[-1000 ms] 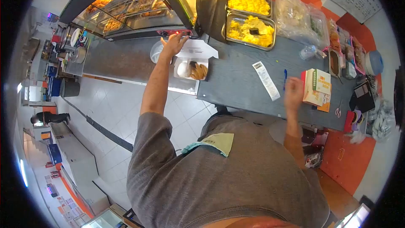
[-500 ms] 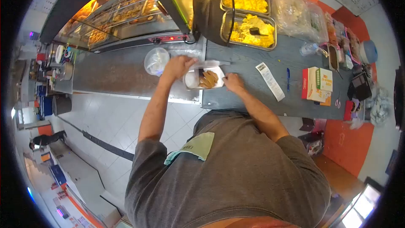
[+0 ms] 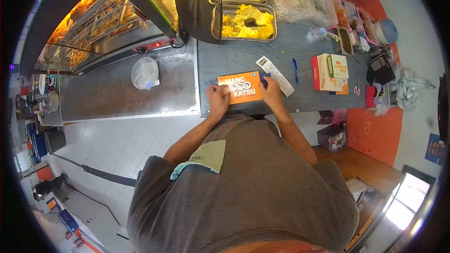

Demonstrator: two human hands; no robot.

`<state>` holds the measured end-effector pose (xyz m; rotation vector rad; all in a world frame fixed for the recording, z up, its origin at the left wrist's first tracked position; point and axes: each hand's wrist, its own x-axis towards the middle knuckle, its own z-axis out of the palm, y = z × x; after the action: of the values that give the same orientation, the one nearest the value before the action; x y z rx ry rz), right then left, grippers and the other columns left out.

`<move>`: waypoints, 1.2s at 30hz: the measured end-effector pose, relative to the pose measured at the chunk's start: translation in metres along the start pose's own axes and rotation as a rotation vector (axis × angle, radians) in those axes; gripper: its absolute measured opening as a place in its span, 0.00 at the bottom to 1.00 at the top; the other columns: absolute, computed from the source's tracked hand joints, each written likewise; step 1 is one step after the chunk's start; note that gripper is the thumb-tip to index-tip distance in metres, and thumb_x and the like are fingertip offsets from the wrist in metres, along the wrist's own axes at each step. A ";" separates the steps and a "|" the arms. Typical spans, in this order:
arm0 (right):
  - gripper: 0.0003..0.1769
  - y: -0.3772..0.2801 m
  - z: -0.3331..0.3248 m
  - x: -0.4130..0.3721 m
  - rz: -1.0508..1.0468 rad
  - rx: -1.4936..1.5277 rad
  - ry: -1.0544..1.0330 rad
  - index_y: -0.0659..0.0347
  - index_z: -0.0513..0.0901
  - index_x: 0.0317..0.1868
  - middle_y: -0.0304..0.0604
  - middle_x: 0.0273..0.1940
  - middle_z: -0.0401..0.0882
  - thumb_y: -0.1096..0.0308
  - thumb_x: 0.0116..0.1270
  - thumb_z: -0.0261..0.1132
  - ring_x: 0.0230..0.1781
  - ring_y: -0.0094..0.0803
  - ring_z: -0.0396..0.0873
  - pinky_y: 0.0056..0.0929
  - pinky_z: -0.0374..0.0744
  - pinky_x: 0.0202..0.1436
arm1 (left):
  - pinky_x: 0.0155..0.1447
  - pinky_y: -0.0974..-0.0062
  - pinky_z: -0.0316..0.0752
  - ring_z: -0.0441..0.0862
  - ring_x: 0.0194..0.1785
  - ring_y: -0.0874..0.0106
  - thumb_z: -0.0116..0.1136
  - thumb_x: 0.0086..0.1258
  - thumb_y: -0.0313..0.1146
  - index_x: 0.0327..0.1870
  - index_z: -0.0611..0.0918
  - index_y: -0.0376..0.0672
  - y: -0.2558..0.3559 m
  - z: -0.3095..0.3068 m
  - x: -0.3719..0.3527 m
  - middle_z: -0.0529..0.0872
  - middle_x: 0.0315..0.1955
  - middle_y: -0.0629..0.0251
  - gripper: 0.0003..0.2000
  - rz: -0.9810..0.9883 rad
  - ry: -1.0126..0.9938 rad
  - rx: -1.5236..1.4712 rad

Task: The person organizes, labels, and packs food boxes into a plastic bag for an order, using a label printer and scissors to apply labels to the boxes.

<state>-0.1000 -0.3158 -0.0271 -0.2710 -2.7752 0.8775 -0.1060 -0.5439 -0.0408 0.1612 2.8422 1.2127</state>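
Observation:
An orange takeaway box with white lettering and round printed pictures sits on the dark counter in front of me, its lid down, so its contents are hidden. At its left side my left hand is closed on the edge, fingers bent over it. My right hand grips the box's right end. Just beyond the right hand lies a printed receipt. To the left stands a clear round plastic tub with something pale inside.
A lit glass food warmer stands at back left. Metal trays of yellow food sit behind the counter's middle, beside a clear plastic bag. Rightward are a blue pen, a stack of printed boxes and scissors.
The box was open, showing brown sliced food and a white mound; now its orange lid covers them. My left hand came from above the box down to its left side. The view shifted rightward.

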 end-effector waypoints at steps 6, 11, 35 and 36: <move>0.23 0.002 0.016 0.006 0.340 0.428 -0.286 0.73 0.80 0.48 0.60 0.44 0.82 0.64 0.57 0.67 0.44 0.44 0.83 0.34 0.78 0.49 | 0.60 0.61 0.66 0.73 0.55 0.52 0.64 0.59 0.34 0.60 0.73 0.40 0.003 0.025 -0.012 0.77 0.50 0.48 0.27 -0.251 0.203 -0.036; 0.20 0.050 0.054 0.001 0.273 0.713 -0.262 0.72 0.81 0.48 0.54 0.42 0.84 0.63 0.63 0.66 0.42 0.33 0.82 0.29 0.77 0.48 | 0.59 0.67 0.71 0.76 0.59 0.61 0.63 0.64 0.36 0.64 0.69 0.33 -0.026 0.026 -0.011 0.79 0.54 0.47 0.29 -0.274 0.029 -0.573; 0.25 0.056 0.014 0.005 0.268 0.606 -0.485 0.62 0.77 0.59 0.54 0.53 0.79 0.60 0.64 0.65 0.54 0.38 0.77 0.30 0.74 0.55 | 0.61 0.59 0.67 0.73 0.53 0.49 0.65 0.59 0.40 0.63 0.74 0.43 -0.050 0.025 -0.015 0.77 0.47 0.43 0.30 -0.255 0.005 -0.285; 0.27 0.060 0.013 0.009 0.120 0.434 -0.448 0.61 0.76 0.60 0.54 0.55 0.77 0.60 0.62 0.66 0.57 0.40 0.74 0.31 0.74 0.57 | 0.61 0.59 0.67 0.73 0.52 0.48 0.69 0.55 0.39 0.64 0.73 0.45 -0.052 0.024 -0.010 0.76 0.46 0.44 0.33 -0.151 0.109 -0.297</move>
<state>-0.1053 -0.2728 -0.0712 -0.1831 -2.8642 1.7211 -0.0978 -0.5636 -0.0954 -0.1330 2.6573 1.6303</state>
